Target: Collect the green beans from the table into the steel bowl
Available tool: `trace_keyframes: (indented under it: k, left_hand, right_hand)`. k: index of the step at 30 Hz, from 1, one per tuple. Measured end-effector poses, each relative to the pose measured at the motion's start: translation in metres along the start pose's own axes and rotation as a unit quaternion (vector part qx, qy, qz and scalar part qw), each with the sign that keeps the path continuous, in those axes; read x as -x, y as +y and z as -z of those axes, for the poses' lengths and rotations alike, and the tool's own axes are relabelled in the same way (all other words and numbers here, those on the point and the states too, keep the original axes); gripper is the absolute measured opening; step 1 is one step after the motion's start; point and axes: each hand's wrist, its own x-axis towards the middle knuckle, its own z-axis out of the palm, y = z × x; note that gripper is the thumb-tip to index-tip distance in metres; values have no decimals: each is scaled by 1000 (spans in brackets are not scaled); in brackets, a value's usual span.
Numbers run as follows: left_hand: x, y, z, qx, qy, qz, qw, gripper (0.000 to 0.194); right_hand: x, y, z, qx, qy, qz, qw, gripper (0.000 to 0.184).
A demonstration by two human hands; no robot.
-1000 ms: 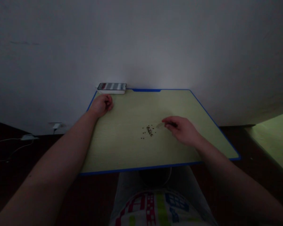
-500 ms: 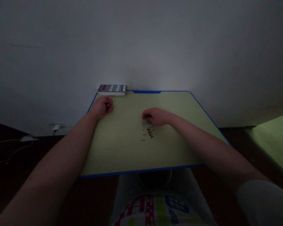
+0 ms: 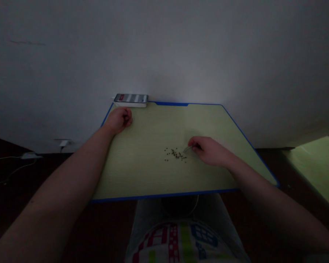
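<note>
A small pile of dark seeds (image 3: 176, 154) lies near the middle of a pale green table (image 3: 153, 171) with a blue edge. My right hand (image 3: 210, 150) rests on the table just right of the seeds, fingers pinched on a small thin pale piece (image 3: 186, 149) whose tip touches the pile. My left hand (image 3: 119, 119) lies at the table's far left corner, curled into a loose fist with nothing visible in it.
A phone (image 3: 131, 98) with a lit screen lies on a white block at the table's far left edge against the wall. Cables and a plug (image 3: 27, 156) lie on the dark floor at left. Another green surface (image 3: 315, 160) shows at right.
My right hand went from behind the seeds back to their right side, still pinching the thin piece. The seeds are spread a little more to the right. My left hand stayed put.
</note>
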Motion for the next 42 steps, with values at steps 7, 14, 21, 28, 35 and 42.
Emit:
trace_keyframes:
  k: [7,14,21,28,35,42]
  left_hand:
    - [2,2,-1,-5,-4,-1,1000,8]
    - [3,4,-2,-12,0,1,1000,7]
    - [0,0,0,6,2,-7,1000,7]
    - [1,0,-1,4,0,-11,1000,7]
    - [1,2,-1,5,6,-2,1000,10]
    - [1,1,0,5,5,-3,1000,10]
  right_hand:
    - [10,2,-8,-18,10,2,1000,21]
    - [16,-4,-8,-14,9,-12,1000,21]
    - [21,-9,-8,-9,11,-22,1000,21]
    - [21,-13,-13,-11,28,-50,998,23]
    - [15,-11,-13,5,33,-41,999,24]
    - [14,-15,-11,-10,16,-25,1000,24]
